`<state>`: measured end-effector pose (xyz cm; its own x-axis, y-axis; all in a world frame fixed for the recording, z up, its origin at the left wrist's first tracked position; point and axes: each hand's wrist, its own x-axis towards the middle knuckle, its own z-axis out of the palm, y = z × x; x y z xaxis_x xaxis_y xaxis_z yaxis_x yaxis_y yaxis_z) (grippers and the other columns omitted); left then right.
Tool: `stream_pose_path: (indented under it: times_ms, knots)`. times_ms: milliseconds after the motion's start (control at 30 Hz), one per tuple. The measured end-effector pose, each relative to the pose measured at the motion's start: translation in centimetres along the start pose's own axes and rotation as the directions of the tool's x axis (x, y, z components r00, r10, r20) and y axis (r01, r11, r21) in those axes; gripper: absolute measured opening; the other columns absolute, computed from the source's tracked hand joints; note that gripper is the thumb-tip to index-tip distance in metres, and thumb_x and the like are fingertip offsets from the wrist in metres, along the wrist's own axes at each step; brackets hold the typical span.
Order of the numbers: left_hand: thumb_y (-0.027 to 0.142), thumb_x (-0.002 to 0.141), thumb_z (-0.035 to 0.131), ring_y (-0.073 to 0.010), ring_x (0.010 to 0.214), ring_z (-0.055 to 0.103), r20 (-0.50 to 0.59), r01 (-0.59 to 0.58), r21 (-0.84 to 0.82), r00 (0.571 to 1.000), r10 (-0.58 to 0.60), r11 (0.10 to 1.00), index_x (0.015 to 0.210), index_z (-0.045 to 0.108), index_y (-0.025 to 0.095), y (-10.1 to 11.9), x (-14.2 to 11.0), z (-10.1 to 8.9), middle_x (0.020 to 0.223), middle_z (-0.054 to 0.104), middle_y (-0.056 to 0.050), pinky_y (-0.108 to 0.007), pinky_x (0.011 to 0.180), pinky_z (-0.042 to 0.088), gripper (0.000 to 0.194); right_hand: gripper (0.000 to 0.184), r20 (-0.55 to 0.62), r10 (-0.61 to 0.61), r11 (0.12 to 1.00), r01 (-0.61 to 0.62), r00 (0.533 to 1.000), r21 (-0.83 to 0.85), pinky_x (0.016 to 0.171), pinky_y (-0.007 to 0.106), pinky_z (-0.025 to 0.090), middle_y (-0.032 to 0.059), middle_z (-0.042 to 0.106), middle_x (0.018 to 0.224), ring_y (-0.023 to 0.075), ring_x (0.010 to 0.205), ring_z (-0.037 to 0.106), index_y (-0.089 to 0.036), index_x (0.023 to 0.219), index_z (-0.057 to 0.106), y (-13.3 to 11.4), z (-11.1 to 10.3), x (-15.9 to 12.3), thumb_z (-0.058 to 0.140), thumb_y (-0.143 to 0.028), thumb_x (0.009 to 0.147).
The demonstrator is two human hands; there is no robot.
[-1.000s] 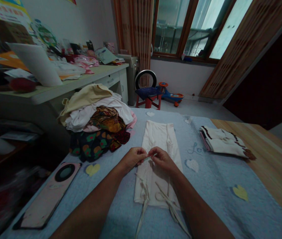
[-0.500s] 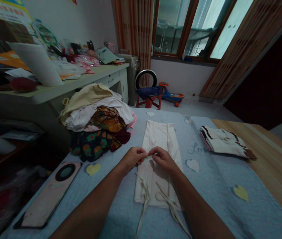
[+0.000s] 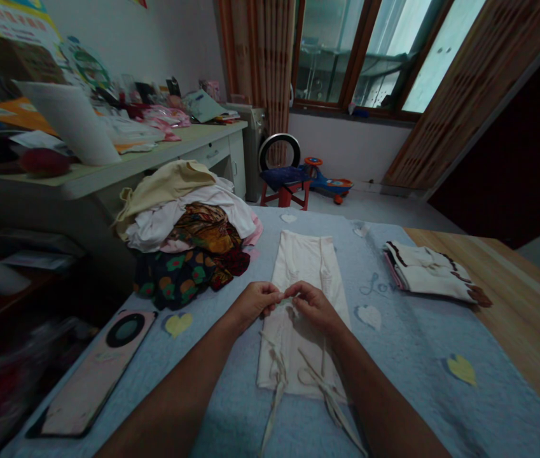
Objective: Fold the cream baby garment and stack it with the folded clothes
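A cream garment (image 3: 305,273), folded lengthwise, lies flat on the blue blanket (image 3: 394,356) in front of me. Its drawstrings (image 3: 315,381) trail toward me off its near end. My left hand (image 3: 253,302) and my right hand (image 3: 312,306) meet over the middle of the garment, fingertips touching. Both are pinched on the cream fabric or a string there; I cannot make out which.
A heap of unfolded clothes (image 3: 188,229) sits at the left on the blanket. A folded white piece with dark trim (image 3: 434,273) lies at the right. A phone (image 3: 95,372) rests near left. A cluttered desk (image 3: 107,165) stands left; a red stool (image 3: 285,181) and a toy car (image 3: 329,181) stand beyond.
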<state>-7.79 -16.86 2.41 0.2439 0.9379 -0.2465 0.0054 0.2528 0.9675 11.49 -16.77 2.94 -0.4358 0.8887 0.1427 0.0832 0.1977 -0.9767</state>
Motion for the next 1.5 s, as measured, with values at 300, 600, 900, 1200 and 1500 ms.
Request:
stream_pose_path:
  times_ms: [300,600,900,1200,1500]
  knots:
    - [0.042,0.067,0.073,-0.0061,0.041,0.043,0.027,0.003,-0.013,1.000,-0.003,1.000,0.072,0.060,0.015,-0.4,0.2,-0.3,0.052,0.053,0.005,-0.019,0.041,0.029,0.031,0.014,0.004,-0.022,1.000,0.022,1.000,0.002,0.071,0.028,0.043,0.0019,0.065,0.087,0.0156,0.080,0.058,-0.022,0.090,0.066,0.0,-0.1,0.2,0.058,-0.025,0.078]
    - [0.045,0.068,0.074,-0.0077,0.044,0.049,0.013,-0.011,-0.026,1.000,0.011,1.000,0.074,0.060,0.015,-0.6,0.3,-0.1,0.055,0.057,0.003,-0.020,0.043,0.034,0.033,0.015,-0.001,0.003,0.999,-0.003,1.000,0.042,0.071,0.029,0.043,0.0025,0.065,0.087,0.0161,0.079,0.058,-0.022,0.090,0.066,0.2,-0.2,0.2,0.059,-0.030,0.079]
    - [0.043,0.068,0.075,-0.0076,0.044,0.048,0.005,-0.018,-0.030,1.000,0.018,0.999,0.072,0.060,0.015,-0.5,0.2,-0.1,0.054,0.056,0.003,-0.020,0.043,0.034,0.033,0.014,0.020,-0.003,0.999,0.002,1.000,0.054,0.073,0.029,0.043,0.0020,0.065,0.088,0.0157,0.081,0.059,-0.022,0.091,0.066,0.5,-0.3,0.1,0.060,-0.028,0.080]
    - [0.044,0.074,0.070,-0.0089,0.045,0.049,-0.003,-0.088,0.055,0.996,0.088,0.995,0.077,0.059,0.016,-0.4,0.1,0.0,0.055,0.055,0.005,-0.020,0.043,0.034,0.031,0.013,0.006,0.064,0.959,-0.063,0.998,0.276,0.066,0.025,0.042,0.0000,0.064,0.083,0.0122,0.072,0.056,-0.021,0.088,0.066,1.5,0.2,0.4,0.068,-0.025,0.076]
    - [0.013,0.085,0.060,-0.0142,0.077,0.063,0.138,-0.459,0.703,0.838,0.528,0.544,0.088,0.070,0.018,1.0,-1.4,0.7,0.085,0.071,-0.003,-0.024,0.071,0.044,0.012,0.020,0.080,0.231,0.784,-0.234,0.970,0.575,0.062,0.023,0.046,0.0029,0.071,0.082,0.0118,0.069,0.062,-0.019,0.083,0.066,0.7,-0.1,0.3,0.072,-0.015,0.065]
